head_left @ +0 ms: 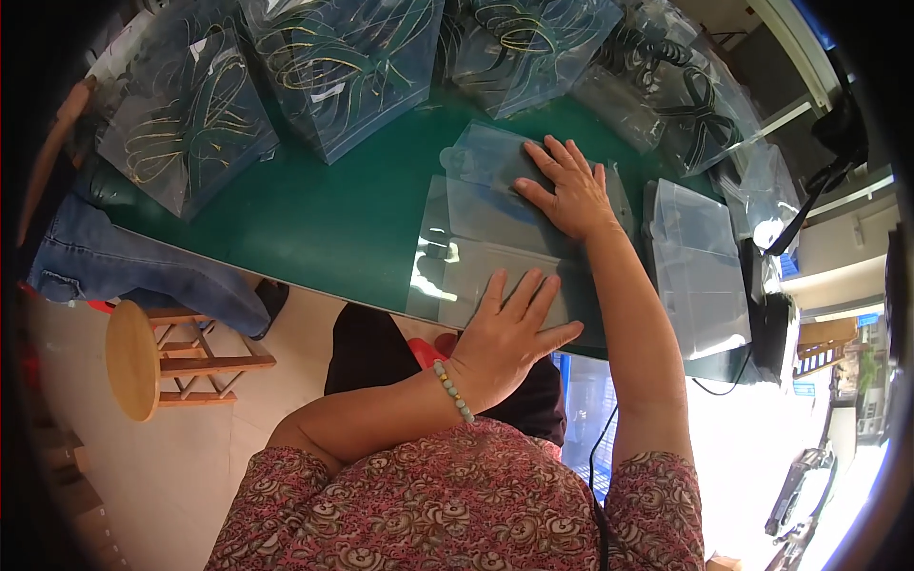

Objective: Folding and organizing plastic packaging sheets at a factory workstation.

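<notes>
A flat sheet of clear plastic, cut like an unfolded box (pixel 476 214), lies on the green table in front of me. My right hand (pixel 569 193) rests on its far part, fingers spread and pointing away. Nearer the table edge, my left hand (pixel 509 333) lies on the sheet's near part with its fingers apart and a beaded bracelet at the wrist. Neither hand grips anything. To the right of my right forearm lies a stack of similar flat clear plastic pieces (pixel 700 271).
Several clear boxes holding dark green ribbon bows (pixel 352 67) stand along the far side of the green table (pixel 286 224). Black ribbon (pixel 700 109) lies in clear plastic at the far right. A wooden stool (pixel 133 362) and another person's jeans-clad leg (pixel 152 257) are at the left.
</notes>
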A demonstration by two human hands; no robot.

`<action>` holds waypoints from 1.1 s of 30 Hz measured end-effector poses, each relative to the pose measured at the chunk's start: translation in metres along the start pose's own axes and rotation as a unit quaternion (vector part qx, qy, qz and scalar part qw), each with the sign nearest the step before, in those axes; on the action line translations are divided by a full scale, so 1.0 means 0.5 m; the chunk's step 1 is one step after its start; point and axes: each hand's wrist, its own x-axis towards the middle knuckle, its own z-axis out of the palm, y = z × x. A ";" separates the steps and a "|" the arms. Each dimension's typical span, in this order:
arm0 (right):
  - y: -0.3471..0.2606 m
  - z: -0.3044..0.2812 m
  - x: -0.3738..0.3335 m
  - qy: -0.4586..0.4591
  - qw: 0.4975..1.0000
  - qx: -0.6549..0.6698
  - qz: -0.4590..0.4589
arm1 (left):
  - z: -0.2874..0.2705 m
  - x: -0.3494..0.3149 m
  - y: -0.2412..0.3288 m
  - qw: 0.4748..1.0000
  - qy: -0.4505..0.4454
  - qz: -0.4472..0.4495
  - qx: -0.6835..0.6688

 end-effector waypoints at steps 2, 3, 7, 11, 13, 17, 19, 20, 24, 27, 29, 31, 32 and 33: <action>0.000 -0.028 0.018 -0.059 0.998 0.017 0.018 | -0.006 0.006 0.000 0.999 -0.032 -0.002 0.021; -0.013 -0.054 0.024 -0.055 0.998 0.015 0.022 | -0.010 0.010 -0.002 0.999 -0.030 0.003 0.020; -0.054 -0.024 0.045 -0.035 0.998 -0.038 -0.048 | -0.032 0.012 0.003 0.998 -0.066 0.005 -0.005; -0.060 0.022 0.059 0.006 0.997 0.013 -0.081 | -0.045 0.011 0.001 0.996 -0.086 -0.003 -0.005; -0.066 0.022 0.059 -0.006 0.998 0.015 -0.060 | -0.055 0.006 0.000 0.995 -0.095 0.007 -0.001; -0.055 0.048 0.092 0.017 0.998 0.030 0.046 | -0.053 -0.055 0.004 0.996 -0.091 -0.015 0.017; -0.060 0.048 0.091 0.029 0.997 0.049 0.058 | -0.050 -0.131 0.026 0.999 -0.002 -0.020 -0.042; -0.066 0.052 0.088 0.062 0.994 0.059 0.067 | -0.036 -0.184 0.025 0.999 -0.006 -0.020 -0.040; -0.080 0.060 0.057 0.141 0.986 0.050 0.069 | -0.005 -0.238 0.014 0.862 -0.050 -0.237 -0.446; -0.103 0.035 0.004 0.140 0.986 0.074 0.046 | -0.012 -0.179 0.005 0.715 -0.064 -0.404 -0.567; -0.129 0.009 -0.038 0.139 0.984 0.100 0.056 | -0.022 -0.180 0.015 0.681 -0.054 -0.435 -0.587; -0.145 -0.039 -0.071 0.167 0.974 0.123 0.088 | -0.032 -0.198 0.025 0.601 0.027 -0.449 -0.661; -0.140 -0.070 -0.090 0.188 0.968 0.124 0.106 | -0.045 -0.219 0.018 0.583 0.052 -0.443 -0.679; -0.116 -0.093 -0.101 0.193 0.964 0.152 0.101 | -0.056 -0.241 0.004 0.580 0.062 -0.452 -0.674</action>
